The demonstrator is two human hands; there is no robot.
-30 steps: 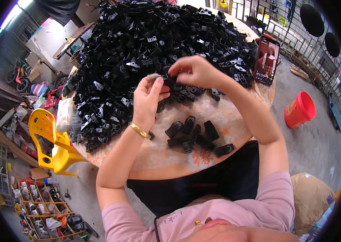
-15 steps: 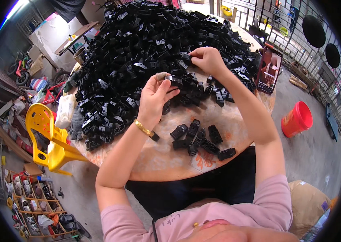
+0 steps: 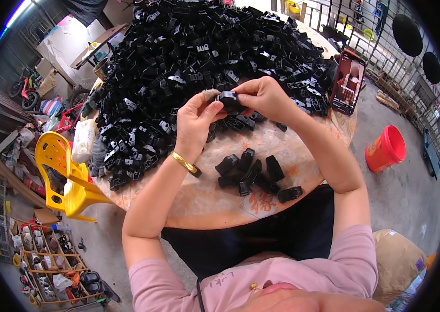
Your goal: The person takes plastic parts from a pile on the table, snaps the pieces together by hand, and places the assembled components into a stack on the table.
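One black piece (image 3: 228,97) is held above the table (image 3: 194,210), pinched by the nearly closed fingers of the left hand (image 3: 196,122) and right hand (image 3: 266,99). The table's far side is covered by a heap (image 3: 178,52); a cluster (image 3: 253,171) is placed near its front edge, with patterned surface exposed leftward.

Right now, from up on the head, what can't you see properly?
Head view: ends of the small black plastic piece, covered by fingers of the left hand and right hand; one piece or two, I can't tell.
Head view: inside of the big heap of black plastic parts, hidden by its outer parts.
Head view: left side of the large brown bag, behind the pink fabric sleeve.
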